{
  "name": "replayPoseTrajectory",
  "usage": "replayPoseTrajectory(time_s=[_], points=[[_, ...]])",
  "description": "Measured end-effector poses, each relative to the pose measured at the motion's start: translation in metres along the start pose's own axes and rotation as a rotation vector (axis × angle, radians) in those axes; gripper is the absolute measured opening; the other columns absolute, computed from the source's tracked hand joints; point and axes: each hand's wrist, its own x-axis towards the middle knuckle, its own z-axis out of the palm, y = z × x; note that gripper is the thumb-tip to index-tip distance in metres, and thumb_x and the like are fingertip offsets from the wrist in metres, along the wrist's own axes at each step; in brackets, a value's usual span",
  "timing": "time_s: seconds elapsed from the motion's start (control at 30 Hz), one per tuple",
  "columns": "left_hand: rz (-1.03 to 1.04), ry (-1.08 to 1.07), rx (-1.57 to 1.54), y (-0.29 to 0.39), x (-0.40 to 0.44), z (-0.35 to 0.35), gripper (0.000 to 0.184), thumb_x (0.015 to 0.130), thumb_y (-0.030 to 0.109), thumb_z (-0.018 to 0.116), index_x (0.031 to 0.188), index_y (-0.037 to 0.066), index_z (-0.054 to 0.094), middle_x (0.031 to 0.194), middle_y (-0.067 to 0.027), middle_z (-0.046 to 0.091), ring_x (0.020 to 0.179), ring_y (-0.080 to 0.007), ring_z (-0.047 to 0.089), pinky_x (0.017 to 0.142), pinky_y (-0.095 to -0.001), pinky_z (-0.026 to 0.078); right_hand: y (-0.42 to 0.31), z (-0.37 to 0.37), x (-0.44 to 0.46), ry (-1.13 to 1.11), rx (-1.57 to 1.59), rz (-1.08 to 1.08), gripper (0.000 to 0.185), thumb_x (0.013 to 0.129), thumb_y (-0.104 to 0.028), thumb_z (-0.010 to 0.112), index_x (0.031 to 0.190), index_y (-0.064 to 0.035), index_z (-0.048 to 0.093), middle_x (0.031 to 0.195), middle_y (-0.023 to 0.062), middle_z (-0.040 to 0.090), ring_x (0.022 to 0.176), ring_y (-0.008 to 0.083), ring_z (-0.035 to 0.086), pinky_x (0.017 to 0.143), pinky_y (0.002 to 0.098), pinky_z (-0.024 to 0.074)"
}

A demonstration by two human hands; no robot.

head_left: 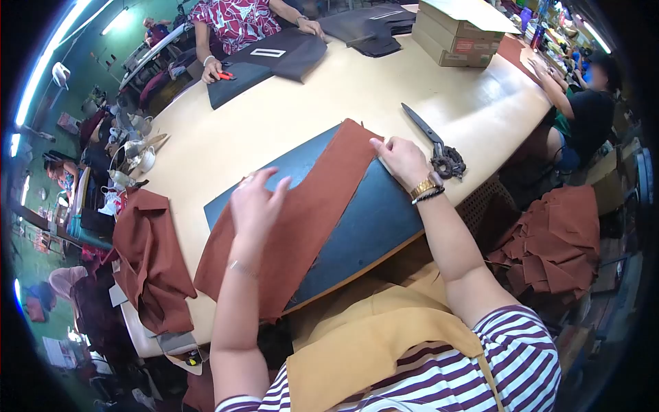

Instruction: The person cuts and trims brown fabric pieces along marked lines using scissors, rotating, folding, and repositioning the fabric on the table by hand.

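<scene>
One pair of scissors [436, 141] near right hand [403, 161]

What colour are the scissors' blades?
Dark grey to black; the scissors show best in the head view.

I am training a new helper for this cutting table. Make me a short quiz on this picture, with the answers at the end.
1. Where do the black scissors lie?
a) On the cardboard boxes
b) On the table, near the wearer's right hand
c) In the wearer's left hand
2. True or false: the long brown cloth lies over part of the blue sheet.
3. Fill in: the gold watch is on the wearer's ____ wrist.
Key: 1 b; 2 true; 3 right
</scene>
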Motion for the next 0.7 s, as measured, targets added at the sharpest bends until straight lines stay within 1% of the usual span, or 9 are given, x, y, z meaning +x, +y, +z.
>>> replayPoseTrajectory(time_s=[0.1,0.23,0.27,0.3,0.33,0.4,0.47,0.57,0.7], points=[[0.015,-0.038,0.108,0.031,0.044,0.065,0.043,0.081,0.043,0.067,0.101,0.005,0.067,0.103,-0.0138,0.064,0.093,-0.0298,0.063,0.083,-0.0388,0.049,0.002,0.006,0.002,-0.026,0.087,-0.015,0.053,0.085,-0.057,0.053,0.089,-0.0066,0.069,0.084,0.0154,0.068,0.084,0.0294,0.066,0.078,0.0377,0.0509],[-0.001,-0.193,-0.006,0.063,0.065,0.096,0.034,0.079,0.037,0.071,0.091,0.005,0.065,0.098,-0.0124,0.063,0.09,-0.0252,0.063,0.079,-0.0348,0.05,0.016,0.031,0.02,-0.011,0.41,-0.144,0.047,0.083,-0.046,0.064,0.103,-0.0027,0.064,0.09,0.0128,0.069,0.086,0.0238,0.067,0.078,0.0336,0.0513],[-0.018,-0.243,-0.096,0.063,0.066,0.102,0.031,0.079,0.034,0.073,0.088,0.005,0.064,0.096,-0.0115,0.063,0.089,-0.0226,0.063,0.077,-0.0331,0.05,0.023,0.044,0.032,-0.044,0.528,-0.177,0.037,0.086,-0.027,0.067,0.109,0.0004,0.059,0.095,0.0114,0.069,0.087,0.0188,0.067,0.077,0.0302,0.0519],[-0.037,-0.295,-0.183,0.062,0.066,0.105,0.029,0.078,0.03,0.074,0.084,0.005,0.063,0.094,-0.0105,0.062,0.088,-0.02,0.063,0.075,-0.0315,0.05,0.02,0.044,0.032,-0.057,0.733,-0.224,0.033,0.086,-0.021,0.065,0.109,0.0009,0.058,0.096,0.0108,0.068,0.087,0.0174,0.066,0.078,0.0293,0.052],[-0.104,-0.357,-0.387,0.061,0.065,0.106,0.02,0.08,0.016,0.073,0.088,0.005,0.058,0.094,-0.0064,0.061,0.083,-0.0124,0.062,0.069,-0.0267,0.05,0.013,0.041,0.029,-0.072,0.942,-0.269,0.029,0.087,-0.015,0.064,0.11,0.0014,0.057,0.097,0.0102,0.068,0.087,0.0161,0.065,0.078,0.0285,0.0522],[-0.134,-0.252,-0.801,0.044,0.057,0.119,0.021,0.082,0.012,0.071,0.094,0.005,0.055,0.092,-0.0036,0.061,0.082,-0.0104,0.061,0.07,-0.0261,0.051,-0.001,0.036,0.024,-0.074,1.202,-0.299,0.024,0.088,0.001,0.059,0.112,0.0024,0.055,0.103,0.0084,0.065,0.092,0.0114,0.062,0.081,0.0256,0.0519],[-0.27,-0.159,-1.251,0.058,0.047,0.101,0.031,0.085,0.005,0.067,0.111,0.005,0.05,0.094,-0.0017,0.064,0.085,-0.0093,0.062,0.078,-0.0253,0.052,-0.019,0.026,0.01,-0.101,1.372,-0.297,0.024,0.088,-0.001,0.06,0.111,0.0023,0.055,0.104,0.0086,0.065,0.093,0.0111,0.062,0.083,0.0257,0.0514],[-0.425,-0.203,-1.427,0.061,0.045,0.076,0.033,0.085,0.003,0.067,0.115,0.003,0.053,0.099,-0.0034,0.066,0.088,-0.0088,0.062,0.085,-0.0243,0.051,-0.034,0.026,-0.009,-0.112,1.521,-0.301,0.022,0.09,-0.002,0.059,0.111,0.0025,0.056,0.106,0.0082,0.064,0.096,0.0104,0.06,0.085,0.0254,0.0503],[-0.328,-0.238,-1.312,0.036,0.038,0.087,0.031,0.085,0.004,0.067,0.114,-0.001,0.058,0.104,-0.0056,0.066,0.091,-0.01,0.062,0.082,-0.0235,0.05,-0.035,0.032,-0.016,-0.111,1.531,-0.317,0.022,0.09,-0.005,0.061,0.11,0.003,0.059,0.104,0.0066,0.065,0.095,0.0096,0.06,0.086,0.0249,0.0501]])
